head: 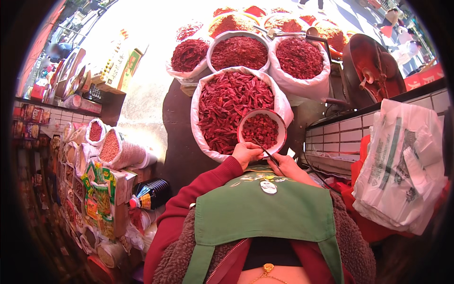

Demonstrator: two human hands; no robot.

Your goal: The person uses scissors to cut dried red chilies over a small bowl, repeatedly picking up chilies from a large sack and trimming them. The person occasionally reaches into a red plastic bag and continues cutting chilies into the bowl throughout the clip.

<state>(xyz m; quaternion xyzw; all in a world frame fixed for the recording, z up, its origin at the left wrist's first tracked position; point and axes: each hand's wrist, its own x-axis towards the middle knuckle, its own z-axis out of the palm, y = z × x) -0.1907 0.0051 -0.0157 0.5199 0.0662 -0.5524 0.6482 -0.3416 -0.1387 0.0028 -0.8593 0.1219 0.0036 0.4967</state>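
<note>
My right hand (289, 165) is closed around a slim dark cutting tool (268, 153); whether it is scissors or a knife is unclear. Close to its blade, the fingertips of my left hand (247, 154) are bunched together, and anything pinched between them is hidden. Both hands are at the near rim of a white bowl (283, 136) with a red edge. Short cut pieces of dried red chili (260, 129) lie in it. The bowl rests on a large white sack (195, 117) filled with whole dried red chilies (230, 103).
More sacks and basins of chili, including a white basin (212, 58), stand beyond. At right are a large dark metal pan (358, 67), a tiled ledge (349, 124) and hanging plastic bags (400, 170). Left are sacks of nuts (110, 147), packets (101, 198) and a dark bottle (156, 191).
</note>
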